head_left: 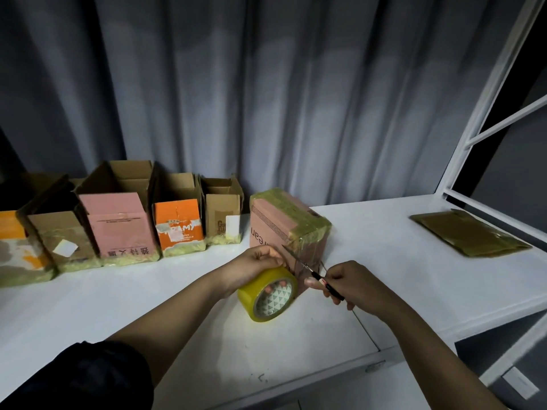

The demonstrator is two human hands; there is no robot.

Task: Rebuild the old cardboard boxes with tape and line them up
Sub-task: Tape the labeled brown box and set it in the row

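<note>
A pink cardboard box (275, 220) stands on the white table (133, 306), its upper face and edges wrapped in yellowish tape. My left hand (254, 261) grips a yellow tape roll (268, 292) right in front of the box, fingers through the core. A strip of tape runs from the roll up the box's front corner. My right hand (346, 284) holds small scissors (307, 269) with the blades open at that strip. Along the curtain to the left stands a row of several rebuilt open boxes, among them a pink one (121, 226) and an orange one (179, 224).
A flattened brown cardboard piece (469, 233) lies on the table at the far right. A white metal frame (485, 119) rises at the right edge. A grey curtain (236, 84) hangs behind the table. A seam (365, 329) splits the tabletop below my right hand.
</note>
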